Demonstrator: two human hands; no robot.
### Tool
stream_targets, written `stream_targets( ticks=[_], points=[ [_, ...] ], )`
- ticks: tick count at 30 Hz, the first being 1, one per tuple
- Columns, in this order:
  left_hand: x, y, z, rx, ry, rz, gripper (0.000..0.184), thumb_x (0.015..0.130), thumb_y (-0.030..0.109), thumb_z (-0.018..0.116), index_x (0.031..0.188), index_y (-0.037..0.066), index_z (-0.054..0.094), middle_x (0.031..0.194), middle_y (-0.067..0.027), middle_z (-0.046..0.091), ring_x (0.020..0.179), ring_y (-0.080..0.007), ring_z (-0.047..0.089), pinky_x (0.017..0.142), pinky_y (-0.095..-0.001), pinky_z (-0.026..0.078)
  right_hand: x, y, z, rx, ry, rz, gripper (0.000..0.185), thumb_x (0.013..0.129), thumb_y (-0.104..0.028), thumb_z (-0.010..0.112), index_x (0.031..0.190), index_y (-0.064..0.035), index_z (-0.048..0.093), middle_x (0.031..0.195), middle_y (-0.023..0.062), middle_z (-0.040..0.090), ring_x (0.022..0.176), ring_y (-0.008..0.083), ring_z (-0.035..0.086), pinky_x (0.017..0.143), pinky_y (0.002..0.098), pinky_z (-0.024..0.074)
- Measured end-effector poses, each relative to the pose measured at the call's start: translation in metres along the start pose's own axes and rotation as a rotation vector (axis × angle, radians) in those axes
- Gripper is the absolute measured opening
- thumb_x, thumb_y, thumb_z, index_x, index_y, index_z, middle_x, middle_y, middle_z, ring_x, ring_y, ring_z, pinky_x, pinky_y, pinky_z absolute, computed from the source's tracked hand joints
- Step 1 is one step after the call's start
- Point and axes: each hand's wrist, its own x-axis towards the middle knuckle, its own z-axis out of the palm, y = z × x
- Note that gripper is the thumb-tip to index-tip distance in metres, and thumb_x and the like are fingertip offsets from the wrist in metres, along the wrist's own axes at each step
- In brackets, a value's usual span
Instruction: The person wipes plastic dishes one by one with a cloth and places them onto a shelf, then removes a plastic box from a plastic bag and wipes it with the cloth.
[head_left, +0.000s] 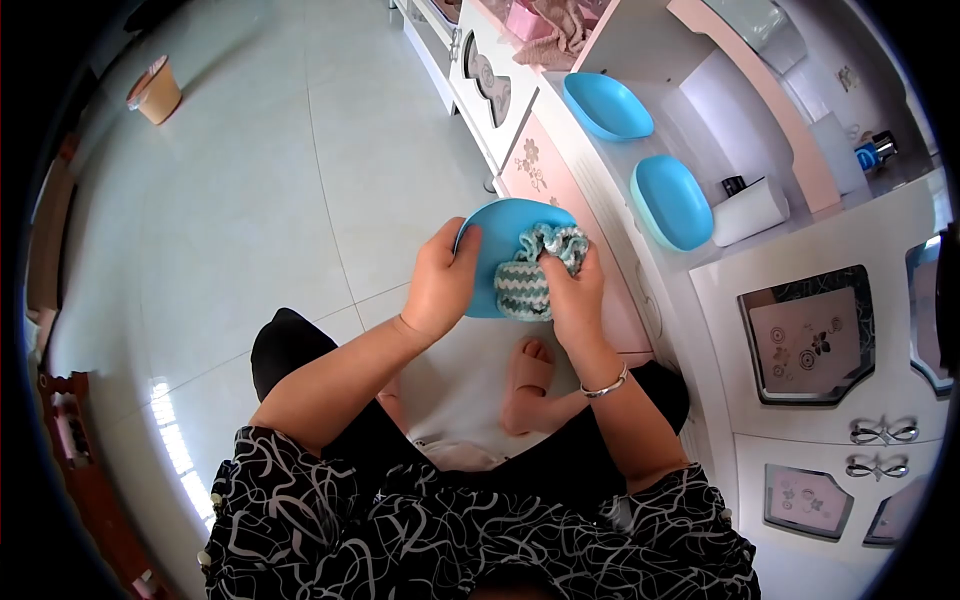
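My left hand [440, 284] grips the left rim of a light blue plastic dish [492, 232], thumb on its inner face. In my right hand [578, 296] is a green-and-white zigzag-striped cloth [522, 288], bunched up at its top end. The cloth lies against the inside of the dish, covering its right part. Both hands are closed and hold these things above the floor, in front of my knees. The dish is tilted with its inside towards me.
Two similar blue dishes, one farther back [608, 106] and one nearer [671, 203], stand on the white cabinet's ledge [628, 165] at my right. Beside them lies a white cylinder [752, 212]. A tan bin [156, 92] stands on the tiled floor [240, 200], far left.
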Motion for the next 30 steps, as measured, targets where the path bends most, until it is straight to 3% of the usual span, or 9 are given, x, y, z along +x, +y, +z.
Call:
stream_targets(
  ticks=[10,12,14,16,19,20,22,24,30],
  points=[
    [0.009,-0.007,0.004,-0.482,0.071,-0.089,0.017,0.092,0.014,0.04,0.1,0.003,0.051,0.082,0.0012,0.052,0.075,-0.007,0.044,0.067,-0.0209,0.039,0.001,0.022,-0.012,0.106,-0.326,0.252,0.043,0.073,-0.007,0.053,0.114,-0.0011,0.04,0.097,0.0073,0.051,0.09,0.0155,0.051,0.075,0.0285,0.0439],
    [0.012,-0.001,0.001,-0.605,0.097,-0.159,0.024,0.092,0.013,0.039,0.113,0.006,0.047,0.096,-0.002,0.054,0.087,-0.0097,0.048,0.077,-0.0231,0.041,0.01,0.014,-0.026,-0.276,-0.522,0.179,0.043,0.072,-0.012,0.053,0.11,0.0027,0.037,0.099,0.0133,0.05,0.092,0.0188,0.05,0.075,0.029,0.0423],
    [0.017,-0.004,-0.007,-0.536,0.071,-0.121,0.027,0.091,0.013,0.04,0.117,0.007,0.045,0.102,-0.0031,0.053,0.092,-0.0116,0.048,0.081,-0.0252,0.041,0.014,0.001,-0.035,-0.297,-0.563,0.134,0.049,0.073,-0.01,0.055,0.115,0.0021,0.033,0.103,0.0146,0.049,0.094,0.0201,0.051,0.077,0.0289,0.0426],
    [0.019,-0.008,-0.01,-0.468,0.049,-0.083,0.031,0.091,0.013,0.042,0.121,0.008,0.043,0.108,-0.0043,0.052,0.097,-0.0135,0.048,0.084,-0.0274,0.041,0.009,-0.025,-0.034,-0.261,-0.052,-0.171,0.054,0.074,-0.004,0.058,0.121,-0.0002,0.03,0.102,0.0107,0.049,0.093,0.0168,0.051,0.076,0.0285,0.0455],
    [0.019,-0.013,-0.005,-0.411,-0.017,-0.103,0.032,0.092,0.02,0.039,0.122,0.009,0.041,0.108,-0.0053,0.051,0.097,-0.0125,0.046,0.083,-0.0256,0.04,0.006,-0.038,-0.027,0.026,-0.052,-0.277,0.06,0.075,-0.004,0.059,0.124,-0.0008,0.025,0.106,0.0129,0.047,0.093,0.0176,0.051,0.075,0.0286,0.0473],
    [0.017,-0.013,-0.001,-0.452,-0.082,-0.181,0.035,0.092,0.025,0.039,0.123,0.009,0.04,0.109,-0.0055,0.05,0.098,-0.0129,0.046,0.084,-0.0261,0.039,0.005,-0.03,-0.022,-0.004,-0.143,-0.345,0.052,0.075,-0.004,0.059,0.12,-0.0006,0.033,0.106,0.0143,0.047,0.095,0.0205,0.051,0.077,0.0313,0.0464],
    [0.012,-0.009,0.011,-0.487,-0.16,-0.26,0.039,0.092,0.03,0.039,0.125,0.01,0.038,0.11,-0.0056,0.049,0.1,-0.0133,0.045,0.085,-0.0267,0.039,0.007,-0.014,-0.014,-0.653,-0.099,-0.696,0.043,0.077,-0.015,0.06,0.113,0.0003,0.043,0.103,0.0186,0.047,0.095,0.0314,0.048,0.084,0.0398,0.0385],
    [-0.001,0.0,0.022,-0.721,-0.294,-0.387,0.036,0.092,0.029,0.038,0.123,0.01,0.041,0.108,-0.0038,0.051,0.102,-0.0141,0.046,0.088,-0.0275,0.039,0.004,0.0,0.003,-0.666,-0.032,-0.628,0.036,0.078,-0.021,0.059,0.106,0.0004,0.049,0.1,0.0207,0.048,0.094,0.0358,0.044,0.083,0.0417,0.0359],
    [0.004,-0.001,0.019,-0.873,-0.269,-0.706,0.032,0.09,0.036,0.04,0.107,0.01,0.047,0.096,-0.0043,0.054,0.088,-0.0164,0.053,0.077,-0.0308,0.045,-0.023,0.005,0.014,-0.391,-0.267,-0.549,0.037,0.072,-0.007,0.055,0.107,0.0002,0.044,0.099,0.0172,0.049,0.093,0.0328,0.047,0.079,0.0385,0.0391]
  ],
)
